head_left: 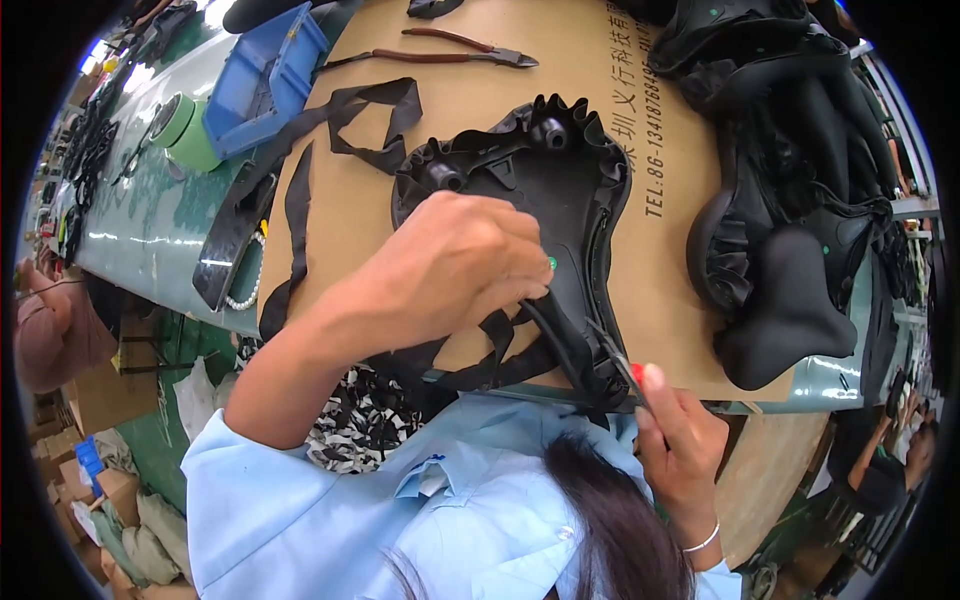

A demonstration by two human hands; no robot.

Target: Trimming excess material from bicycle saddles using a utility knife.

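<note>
A black saddle-shaped seat [560, 200] lies underside up before me, its wide end away and its narrow end toward my body. Gathered black cover material rings its rim. My left hand [470, 255] is closed in a pinch over the middle of the seat, on a black strip [555, 330] running toward the narrow end. In my right hand [685, 430], beside the near end, is a slim pointed metal tool [618, 358] with a red part. Its tip reaches the seat's right edge; I cannot tell its exact kind.
Cardboard [660, 280] covers the table under the seat. Red-handled pliers [455, 55], a loose black strap [400, 110], a blue bin [265, 85] and a green tape roll [185, 130] lie beyond and to the left. More black seats [790, 310] are piled at right. Other people are at both sides.
</note>
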